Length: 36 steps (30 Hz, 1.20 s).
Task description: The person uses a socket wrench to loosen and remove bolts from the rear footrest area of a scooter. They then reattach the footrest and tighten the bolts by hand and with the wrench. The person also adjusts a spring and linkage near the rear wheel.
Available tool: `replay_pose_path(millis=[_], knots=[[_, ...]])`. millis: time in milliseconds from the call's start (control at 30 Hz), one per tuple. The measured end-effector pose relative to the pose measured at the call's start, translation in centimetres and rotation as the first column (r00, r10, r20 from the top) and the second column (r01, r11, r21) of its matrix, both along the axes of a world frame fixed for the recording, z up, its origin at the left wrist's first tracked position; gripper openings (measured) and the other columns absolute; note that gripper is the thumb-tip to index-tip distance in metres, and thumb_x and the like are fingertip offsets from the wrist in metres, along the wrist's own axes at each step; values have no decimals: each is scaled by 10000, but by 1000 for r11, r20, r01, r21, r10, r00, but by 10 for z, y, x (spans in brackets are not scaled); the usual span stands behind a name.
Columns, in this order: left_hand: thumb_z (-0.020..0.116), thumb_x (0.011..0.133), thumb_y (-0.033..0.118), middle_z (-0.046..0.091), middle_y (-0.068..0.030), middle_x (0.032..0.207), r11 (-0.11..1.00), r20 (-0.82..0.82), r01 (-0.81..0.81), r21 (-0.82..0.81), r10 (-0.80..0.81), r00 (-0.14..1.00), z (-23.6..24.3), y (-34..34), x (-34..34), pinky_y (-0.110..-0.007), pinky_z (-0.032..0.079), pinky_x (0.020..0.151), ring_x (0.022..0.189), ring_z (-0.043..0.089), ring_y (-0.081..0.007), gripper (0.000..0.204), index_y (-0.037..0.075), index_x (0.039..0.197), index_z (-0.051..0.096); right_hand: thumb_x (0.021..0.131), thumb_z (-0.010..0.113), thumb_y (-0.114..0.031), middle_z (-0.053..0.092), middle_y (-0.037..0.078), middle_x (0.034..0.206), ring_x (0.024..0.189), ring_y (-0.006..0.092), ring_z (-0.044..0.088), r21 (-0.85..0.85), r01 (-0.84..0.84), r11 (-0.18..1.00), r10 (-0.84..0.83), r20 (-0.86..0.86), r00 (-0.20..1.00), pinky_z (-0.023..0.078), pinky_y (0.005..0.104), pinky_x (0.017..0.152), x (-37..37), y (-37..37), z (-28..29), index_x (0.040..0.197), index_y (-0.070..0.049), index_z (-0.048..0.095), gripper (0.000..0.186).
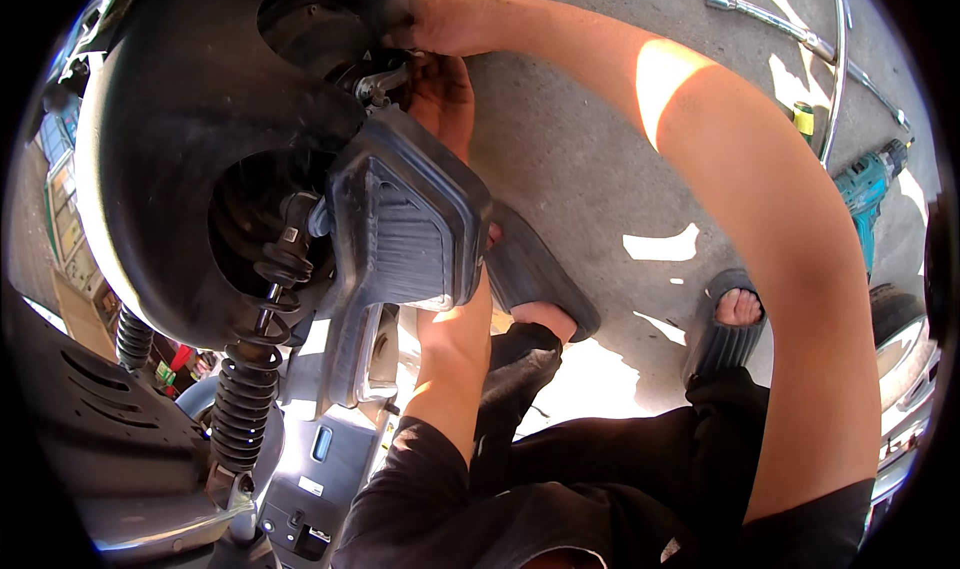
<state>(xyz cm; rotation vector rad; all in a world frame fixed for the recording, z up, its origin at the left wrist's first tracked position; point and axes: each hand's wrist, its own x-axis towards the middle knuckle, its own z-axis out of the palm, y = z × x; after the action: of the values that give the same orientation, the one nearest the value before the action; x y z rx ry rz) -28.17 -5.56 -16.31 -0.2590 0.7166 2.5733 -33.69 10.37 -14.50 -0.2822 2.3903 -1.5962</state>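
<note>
My right hand (448,17) reaches across the top to the edge of a large black plastic fender (150,169). Its fingers are closed in a pinch, and what they hold is hidden. Just below it, my left hand (445,99) comes up behind a ribbed black plastic housing (415,229). The left fingers curl inward close to the right fingertips, around something I cannot make out. Beside both hands is a small grey metal lever or bracket (380,87). The housing hides part of my left forearm (450,359).
A shock absorber with a black coil spring (243,409) stands at the lower left. On the concrete floor to the right lie a long socket wrench (770,29), a teal power drill (868,189) and a small yellow-green object (803,119). My sandalled feet (738,309) stand below the hands.
</note>
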Motion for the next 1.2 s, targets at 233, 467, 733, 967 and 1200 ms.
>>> replay_pose_path(millis=[233, 467, 733, 967, 1200], knots=[[544, 943, 127, 646, -70, 1105, 999, -15, -29, -38, 29, 999, 8, 8, 3, -405, 442, 1038, 1087, 577, -202, 220, 28, 1129, 608, 976, 466, -490, 716, 88, 922, 988, 289, 661, -203, 79, 976, -13, 307, 952, 510, 409, 871, 27, 21, 27, 1038, -56, 699, 497], [563, 931, 120, 643, -60, 1086, 998, 92, -52, 25, 50, 994, 5, 1, 1, -410, 451, 1020, 1075, 577, -201, 207, 40, 1114, 614, 985, 443, -468, 714, 89, 977, 996, 288, 660, 73, -67, 995, 55, 159, 986, 511, 410, 857, 19, 18, 34, 997, -58, 714, 492], [567, 932, 119, 651, -68, 1106, 996, 75, -19, 88, 12, 997, 0, 0, -1, -416, 450, 1023, 1095, 582, -208, 195, 38, 1101, 621, 980, 447, -410, 711, 114, 1003, 948, 293, 679, 131, 100, 986, -120, 154, 981, 542, 409, 789, 21, 12, 36, 1014, -65, 715, 438], [542, 947, 126, 648, -79, 1162, 997, 74, -2, 73, -4, 997, -3, 0, -4, -423, 443, 1037, 1117, 576, -211, 203, 37, 1114, 616, 984, 420, -460, 708, 111, 1027, 961, 292, 675, 44, 13, 999, -20, 150, 988, 543, 397, 815, 20, 16, 35, 1031, -71, 703, 484], [532, 954, 140, 650, -80, 1162, 996, 58, -1, 85, -4, 998, -4, 0, -1, -431, 435, 1048, 1132, 572, -216, 224, 26, 1129, 613, 1000, 379, -467, 704, 132, 919, 915, 294, 682, 56, -49, 997, 49, 7, 999, 536, 411, 807, 9, 6, 16, 991, -79, 713, 512]])
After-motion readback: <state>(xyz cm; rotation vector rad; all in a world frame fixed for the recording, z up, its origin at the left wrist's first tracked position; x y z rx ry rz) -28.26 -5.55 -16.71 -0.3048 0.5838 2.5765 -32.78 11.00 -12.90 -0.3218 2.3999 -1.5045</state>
